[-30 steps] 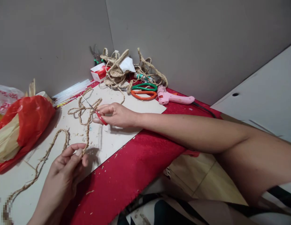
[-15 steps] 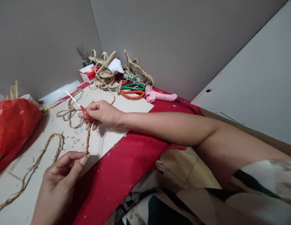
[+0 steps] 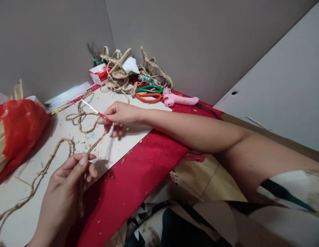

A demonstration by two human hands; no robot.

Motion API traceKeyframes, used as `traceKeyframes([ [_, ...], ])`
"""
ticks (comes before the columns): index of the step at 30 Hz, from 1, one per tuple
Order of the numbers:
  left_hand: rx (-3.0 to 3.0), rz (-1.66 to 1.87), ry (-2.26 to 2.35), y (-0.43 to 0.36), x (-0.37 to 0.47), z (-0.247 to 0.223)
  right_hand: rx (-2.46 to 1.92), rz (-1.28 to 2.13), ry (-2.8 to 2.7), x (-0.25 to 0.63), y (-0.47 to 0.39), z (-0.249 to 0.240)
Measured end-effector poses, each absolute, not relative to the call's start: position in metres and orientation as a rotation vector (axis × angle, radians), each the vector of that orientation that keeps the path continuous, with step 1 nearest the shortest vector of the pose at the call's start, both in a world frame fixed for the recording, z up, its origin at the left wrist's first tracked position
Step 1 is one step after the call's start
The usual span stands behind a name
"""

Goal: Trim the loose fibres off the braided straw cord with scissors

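My left hand (image 3: pixel 72 175) pinches a braided straw rope (image 3: pixel 97 143) between thumb and forefinger, above the red cloth's edge. From there the rope runs up to my right hand (image 3: pixel 113 118), which is closed around red-handled scissors (image 3: pixel 105 118), blades pointing up and left. Its fingers are also at the rope; the exact grip there is partly hidden. Behind my right hand, a looped part of braided rope (image 3: pixel 79 116) lies on the white board (image 3: pixel 56 128). Another braided length (image 3: pixel 43 171) curves across the board on the left.
A red plastic bag (image 3: pixel 25 123) sits at the left. At the back are a heap of straw rope (image 3: pixel 118 73), a red-and-white box (image 3: pixel 99 74), green-and-orange-handled scissors (image 3: pixel 149 97), a pink glue gun (image 3: pixel 180 99) and clear sticks (image 3: pixel 69 96). Walls stand behind.
My left hand has shifted up and left along the rope, and more rope hangs below it. My right hand with the scissors has moved right and slightly up. The view has shifted slightly.
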State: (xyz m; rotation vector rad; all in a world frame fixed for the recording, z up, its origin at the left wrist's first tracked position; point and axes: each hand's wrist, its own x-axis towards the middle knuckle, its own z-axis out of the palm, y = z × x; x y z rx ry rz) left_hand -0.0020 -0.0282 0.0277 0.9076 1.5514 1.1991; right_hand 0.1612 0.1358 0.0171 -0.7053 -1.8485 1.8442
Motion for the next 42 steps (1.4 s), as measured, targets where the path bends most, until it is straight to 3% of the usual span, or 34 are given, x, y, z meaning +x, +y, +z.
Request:
traceKeyframes([
  [9,0.747,1.433,1.405,-0.014,-0.025,0.023,-0.708,1.548,-2.072,0.174,0.13,0.028],
  [14,0.713,1.437,1.456,-0.015,-0.02,0.029,-0.485,1.094,-2.287,0.172,0.121,0.022],
  [19,0.769,1.407,1.521,-0.017,-0.017,0.024,-0.414,0.426,-2.658,0.174,0.101,0.022],
  [26,0.759,1.401,1.545,-0.018,-0.014,0.018,-0.495,0.061,-2.806,0.176,0.096,0.024],
  [32,0.746,1.387,1.563,-0.021,-0.013,0.018,-0.507,-0.032,-2.841,0.173,0.091,0.024],
  [42,0.709,1.386,1.539,-0.019,-0.008,0.023,-0.492,0.12,-2.841,0.17,0.092,0.019],
])
